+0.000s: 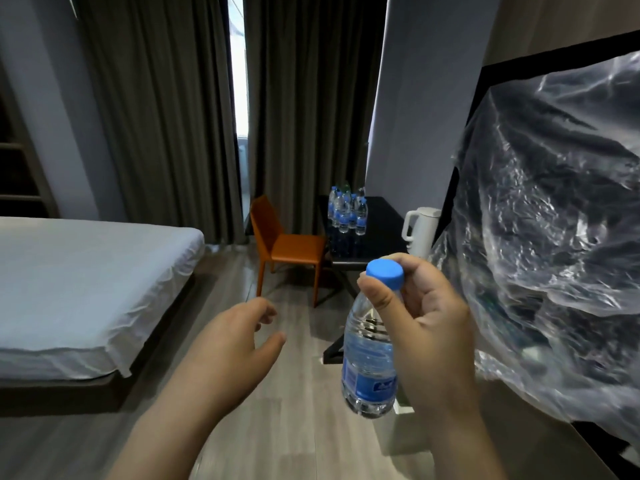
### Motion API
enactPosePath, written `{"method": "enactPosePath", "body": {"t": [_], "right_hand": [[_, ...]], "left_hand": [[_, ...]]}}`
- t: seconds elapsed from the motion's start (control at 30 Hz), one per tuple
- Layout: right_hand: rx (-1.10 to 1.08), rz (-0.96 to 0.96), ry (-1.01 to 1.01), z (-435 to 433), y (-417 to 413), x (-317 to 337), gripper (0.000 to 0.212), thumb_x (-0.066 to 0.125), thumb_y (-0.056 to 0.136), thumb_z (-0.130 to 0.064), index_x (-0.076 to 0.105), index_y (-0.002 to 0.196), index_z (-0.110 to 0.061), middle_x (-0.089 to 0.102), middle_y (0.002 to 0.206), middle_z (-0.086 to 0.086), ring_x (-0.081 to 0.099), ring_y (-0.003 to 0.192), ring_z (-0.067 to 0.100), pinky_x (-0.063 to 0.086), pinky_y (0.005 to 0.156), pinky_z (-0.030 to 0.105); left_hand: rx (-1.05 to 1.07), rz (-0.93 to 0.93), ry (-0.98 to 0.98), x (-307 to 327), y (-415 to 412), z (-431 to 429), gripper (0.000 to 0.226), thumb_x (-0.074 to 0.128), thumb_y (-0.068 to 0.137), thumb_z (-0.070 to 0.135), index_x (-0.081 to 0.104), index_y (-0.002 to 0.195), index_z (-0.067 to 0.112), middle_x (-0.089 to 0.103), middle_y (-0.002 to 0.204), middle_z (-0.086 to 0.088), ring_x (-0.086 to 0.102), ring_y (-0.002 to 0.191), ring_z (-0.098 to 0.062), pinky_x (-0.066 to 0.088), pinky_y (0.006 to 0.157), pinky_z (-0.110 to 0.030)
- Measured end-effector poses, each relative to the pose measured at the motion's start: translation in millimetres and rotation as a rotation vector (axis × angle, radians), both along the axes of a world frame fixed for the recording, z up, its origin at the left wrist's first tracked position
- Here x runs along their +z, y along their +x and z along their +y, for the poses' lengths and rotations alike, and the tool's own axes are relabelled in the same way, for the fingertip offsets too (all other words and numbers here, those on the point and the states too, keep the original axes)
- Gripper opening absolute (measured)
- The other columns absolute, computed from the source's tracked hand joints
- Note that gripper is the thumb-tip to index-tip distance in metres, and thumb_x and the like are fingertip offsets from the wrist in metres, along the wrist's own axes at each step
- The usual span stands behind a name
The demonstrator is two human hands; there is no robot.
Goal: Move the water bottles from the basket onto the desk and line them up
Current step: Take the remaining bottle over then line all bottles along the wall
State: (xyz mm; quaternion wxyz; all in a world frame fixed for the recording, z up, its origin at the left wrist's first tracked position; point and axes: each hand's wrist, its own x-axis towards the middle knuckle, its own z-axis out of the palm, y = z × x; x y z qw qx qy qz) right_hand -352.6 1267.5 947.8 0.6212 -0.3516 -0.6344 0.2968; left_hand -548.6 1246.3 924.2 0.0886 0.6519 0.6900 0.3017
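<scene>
My right hand (429,317) pinches the blue cap of a clear water bottle (369,362) with a blue label, which hangs upright over the wooden floor. My left hand (239,344) floats beside it to the left, fingers relaxed and holding nothing. Farther off, several water bottles (348,211) with blue caps stand grouped on the far end of a black desk (384,233). At the right, a crinkled clear plastic liner (554,237) covers a dark container; I cannot tell what is inside it.
An orange chair (287,247) stands at the desk's left side. A white kettle (420,230) sits on the desk's near end. A bed with a white sheet (79,282) fills the left. Grey curtains hang behind. Wooden floor (277,427) lies between bed and desk.
</scene>
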Motion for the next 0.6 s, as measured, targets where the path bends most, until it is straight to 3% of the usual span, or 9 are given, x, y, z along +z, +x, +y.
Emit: {"method": "enactPosePath", "body": {"t": [0.17,0.6], "right_hand": [[0.016,-0.016,-0.046,67,-20,-8,0.025,0.07,0.073,-0.043,0.064,0.094,-0.031,0.07,0.091,-0.01,0.068,0.089,0.006,0.052,0.075,0.014],[-0.116,-0.126,-0.08,243,-132,-12,0.027,0.078,0.065,-0.039,0.068,0.09,-0.033,0.073,0.086,-0.02,0.069,0.082,-0.003,0.049,0.066,0.006]], "left_hand": [[-0.013,0.005,-0.049,-10,-25,63,0.03,0.057,0.088,0.042,0.053,0.116,0.033,0.057,0.113,0.019,0.053,0.104,0.002,0.046,0.089,-0.018],[-0.099,-0.052,-0.032,-14,-149,257,0.032,0.057,0.089,0.039,0.053,0.119,0.03,0.058,0.116,0.015,0.054,0.108,-0.001,0.046,0.089,-0.02]]}}
